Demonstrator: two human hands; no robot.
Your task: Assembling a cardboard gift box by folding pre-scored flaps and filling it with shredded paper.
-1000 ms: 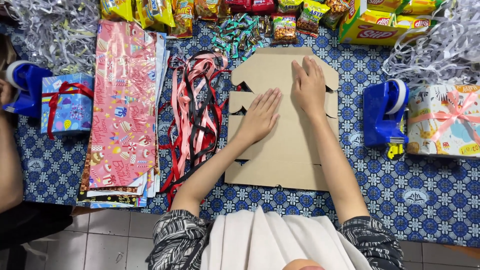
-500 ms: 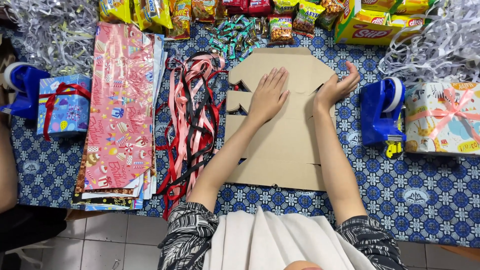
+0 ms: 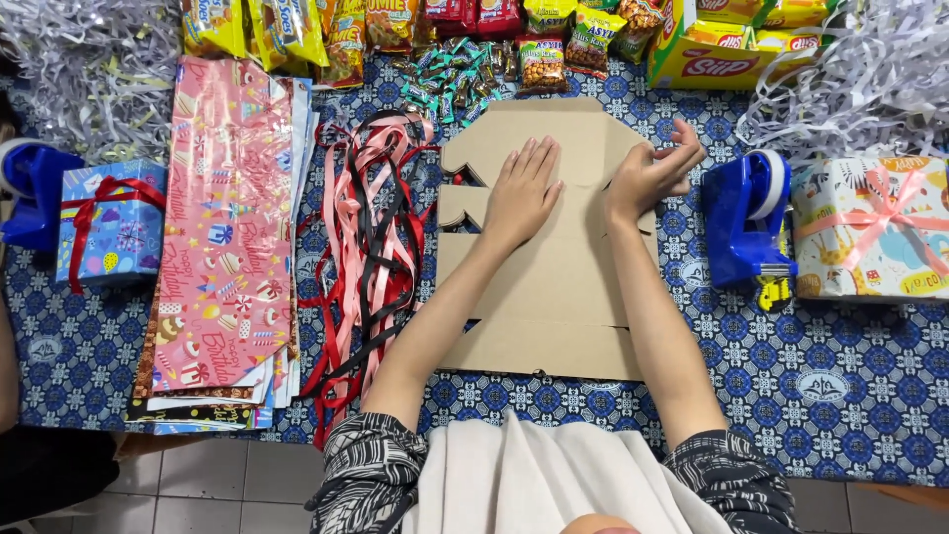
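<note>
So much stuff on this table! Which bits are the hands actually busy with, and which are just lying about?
In hand:
- flat cardboard box blank
- left hand, pressed flat on it
- right hand, gripping its right edge

Lying about:
- ribbons
- wrapping paper sheets
- blue tape dispenser
- wrapped gift
- blue gift box
- snack packets
- shredded paper
</note>
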